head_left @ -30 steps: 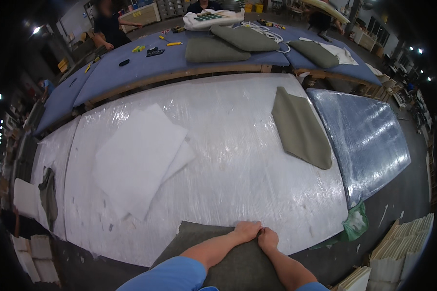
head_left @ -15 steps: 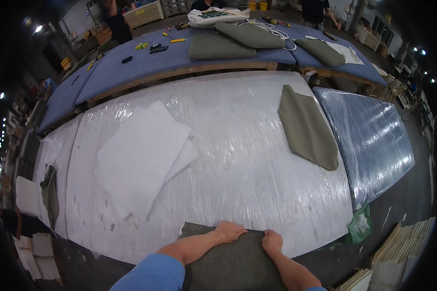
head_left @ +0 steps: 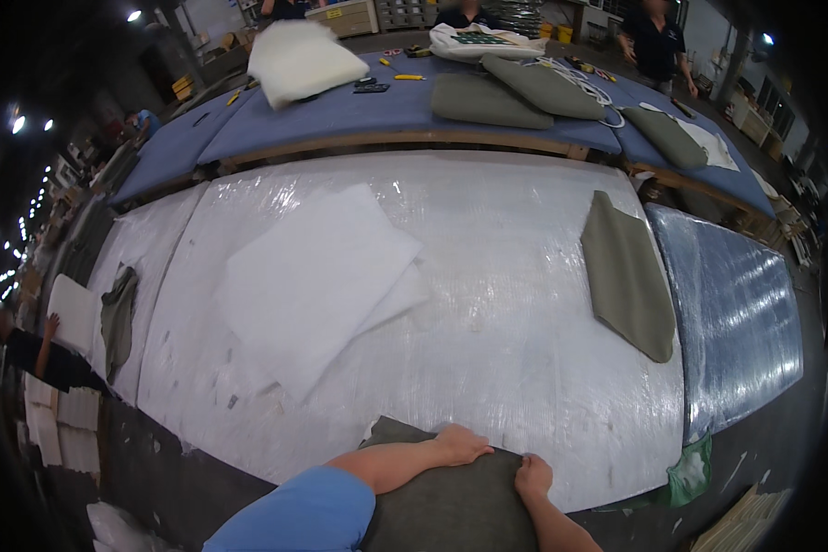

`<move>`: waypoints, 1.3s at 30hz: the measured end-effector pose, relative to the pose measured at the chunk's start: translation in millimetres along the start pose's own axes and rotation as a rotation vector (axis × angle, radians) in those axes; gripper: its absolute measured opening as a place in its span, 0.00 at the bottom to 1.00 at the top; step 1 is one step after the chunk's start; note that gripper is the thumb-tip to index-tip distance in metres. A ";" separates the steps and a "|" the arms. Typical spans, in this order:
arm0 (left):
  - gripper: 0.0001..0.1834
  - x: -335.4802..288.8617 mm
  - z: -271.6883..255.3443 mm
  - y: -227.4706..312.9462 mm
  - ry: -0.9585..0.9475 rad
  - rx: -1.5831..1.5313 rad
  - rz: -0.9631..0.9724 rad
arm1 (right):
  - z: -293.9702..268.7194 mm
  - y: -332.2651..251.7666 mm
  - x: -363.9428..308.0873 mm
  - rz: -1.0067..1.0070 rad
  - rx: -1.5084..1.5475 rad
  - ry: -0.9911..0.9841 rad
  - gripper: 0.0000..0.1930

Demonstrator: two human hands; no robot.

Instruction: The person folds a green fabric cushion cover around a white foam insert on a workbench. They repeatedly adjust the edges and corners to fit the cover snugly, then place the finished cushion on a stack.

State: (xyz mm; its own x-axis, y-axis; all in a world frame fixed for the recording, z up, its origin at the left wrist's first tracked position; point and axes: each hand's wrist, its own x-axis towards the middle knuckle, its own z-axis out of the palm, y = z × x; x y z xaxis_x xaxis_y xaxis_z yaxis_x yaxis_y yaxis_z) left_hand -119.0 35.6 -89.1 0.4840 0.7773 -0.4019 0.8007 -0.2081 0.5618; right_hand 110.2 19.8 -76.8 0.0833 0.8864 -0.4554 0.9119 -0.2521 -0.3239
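Note:
A grey-green fabric cushion cover (head_left: 446,511) lies at the near edge of the plastic-wrapped table (head_left: 515,368), directly in front of me. How much filling it has inside cannot be made out. My left hand (head_left: 463,447) is closed on its far edge, the forearm crossing over the fabric. Close by to the right, my right hand (head_left: 534,477) pinches the same edge near the far right corner. Beyond them, two white sheets of soft padding (head_left: 322,285) overlap on the plastic. Another flat grey-green cover (head_left: 627,276) rests at the table's right side.
A blue-topped table (head_left: 340,115) behind carries grey-green cushions (head_left: 492,101), tools and a fluffy white pad (head_left: 305,63). People stand behind it. At far left, a co-worker's arm (head_left: 44,345) touches a white foam piece (head_left: 72,308). A plastic-wrapped blue panel (head_left: 731,317) adjoins on the right.
My view has turned, so the scene sits further right. A fluffy white pad has appeared over the back table. My hands keep hold of the cover's edge.

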 end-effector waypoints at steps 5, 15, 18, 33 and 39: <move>0.29 -3.1 -2.1 1.9 -0.011 -0.010 -0.014 | 1.8 2.6 -0.1 -0.032 0.006 0.012 0.15; 0.28 -5.2 -2.1 2.7 0.003 -0.045 -0.014 | 6.3 6.1 1.4 -0.044 0.001 0.026 0.15; 0.28 -3.9 -1.3 3.8 0.020 -0.032 0.015 | 7.6 8.4 2.5 -0.079 -0.004 0.066 0.15; 0.29 -6.0 -6.1 5.5 0.040 0.035 0.013 | 3.2 -0.1 -2.1 -0.071 -0.048 0.058 0.15; 0.29 -5.2 -8.4 7.4 0.014 0.059 0.072 | 3.0 8.0 0.0 -0.079 -0.021 0.028 0.15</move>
State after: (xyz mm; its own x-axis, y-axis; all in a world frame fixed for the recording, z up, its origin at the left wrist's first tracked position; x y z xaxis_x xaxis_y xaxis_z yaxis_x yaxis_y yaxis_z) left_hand -118.6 35.0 -76.8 0.5364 0.7670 -0.3521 0.7839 -0.2981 0.5447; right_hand 116.3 16.6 -81.9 0.0214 0.9139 -0.4053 0.9241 -0.1728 -0.3409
